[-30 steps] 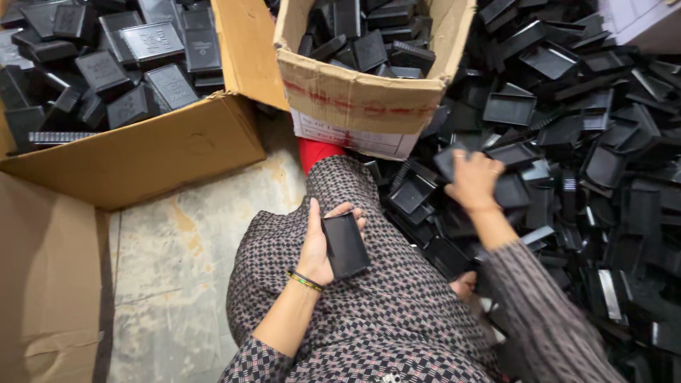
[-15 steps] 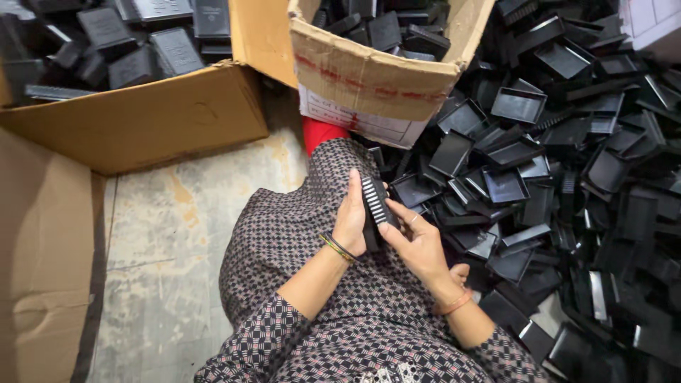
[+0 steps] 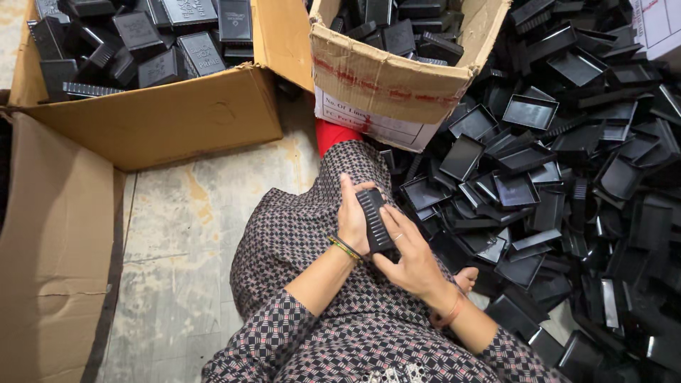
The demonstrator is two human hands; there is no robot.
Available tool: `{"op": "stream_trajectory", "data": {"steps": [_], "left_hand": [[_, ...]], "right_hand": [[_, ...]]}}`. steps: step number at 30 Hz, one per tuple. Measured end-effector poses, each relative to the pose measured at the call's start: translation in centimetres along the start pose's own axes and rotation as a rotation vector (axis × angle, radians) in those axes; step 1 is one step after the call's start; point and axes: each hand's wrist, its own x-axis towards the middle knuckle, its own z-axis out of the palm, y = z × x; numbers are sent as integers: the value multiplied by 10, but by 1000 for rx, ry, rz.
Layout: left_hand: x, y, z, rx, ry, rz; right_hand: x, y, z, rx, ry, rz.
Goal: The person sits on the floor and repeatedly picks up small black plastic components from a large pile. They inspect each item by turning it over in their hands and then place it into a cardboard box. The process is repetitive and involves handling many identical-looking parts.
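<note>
A: Hands first. Left hand (image 3: 352, 216) and right hand (image 3: 410, 259) both closed around one black ribbed plastic piece (image 3: 374, 220), held over the lap, above the patterned dress (image 3: 298, 234).

B: Which side grips where?

A: Left hand wraps the piece's left long edge, fingers curled over the upper end. Right hand sits on the lower right, thumb against the bottom end, fingers laid along the right edge. Piece stands on edge, ribbed side up toward the camera, tilted slightly left at the top.

B: Wrists?

A: Bangle (image 3: 345, 248) on the left wrist, thin orange band (image 3: 452, 312) on the right.

B: Surroundings?

A: Heap of black plastic trays (image 3: 539, 163) on the floor to the person's right, reaching right up to the leg. Small cardboard box (image 3: 386, 89) ahead, filled with the same black parts, touching the heap. Bigger cardboard box (image 3: 163, 117) to the left, also holding black parts. Flattened cardboard (image 3: 50, 248) at far left. Bare concrete floor (image 3: 177, 284) between that and the leg. Red fabric (image 3: 332, 135) shows just below the small box.
</note>
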Motion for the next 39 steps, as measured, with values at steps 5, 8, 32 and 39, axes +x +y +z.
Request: {"op": "stream_trajectory", "data": {"steps": [5,8,32,39], "left_hand": [[5,8,-11,133,83,93],[5,20,-16,53,-94,147],[25,33,-58,-299,-18,-71],[11,63,-57,716,-63,894]], "right_hand": [[6,10,9,83,-94,-26],[9,21,12,456,-118,161],[19,6,49,-24,-24,34],[57,-17,0,-48,-38,-12]]}}
